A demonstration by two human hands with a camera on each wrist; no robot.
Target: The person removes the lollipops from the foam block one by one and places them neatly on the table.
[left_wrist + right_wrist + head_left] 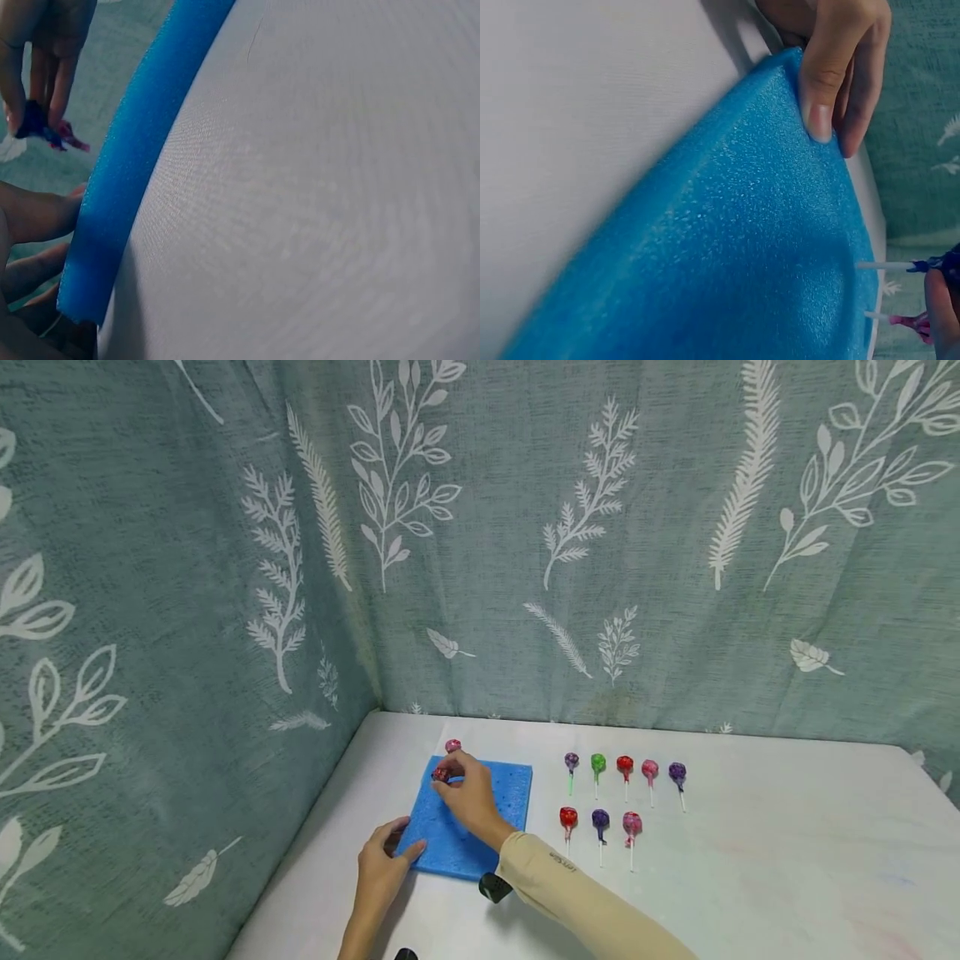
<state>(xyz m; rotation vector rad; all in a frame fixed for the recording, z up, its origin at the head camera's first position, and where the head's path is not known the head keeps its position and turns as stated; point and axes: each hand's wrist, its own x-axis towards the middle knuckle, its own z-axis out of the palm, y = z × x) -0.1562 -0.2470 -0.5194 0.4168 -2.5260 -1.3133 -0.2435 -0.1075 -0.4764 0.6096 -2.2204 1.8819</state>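
A blue foam board (450, 852) lies on the white table. My left hand (381, 870) grips its near left corner, the thumb (820, 120) pressing on the face. Over the board's far left part, my right hand (472, 795) pinches a lollipop (440, 774) by its wrapped head. Dark blue-purple wrapping shows on it in the right wrist view, where its white stick (885, 265) points down with the lower end at the foam. A pink lollipop (453, 745) stands in the board close beside it, at the far left corner.
Right of the board, several wrapped lollipops lie in two rows, among them a green one (597, 762), a red one (568, 817) and a purple one (677, 772). A leaf-patterned green curtain (495, 635) hangs behind the table (787, 860) and along its left side.
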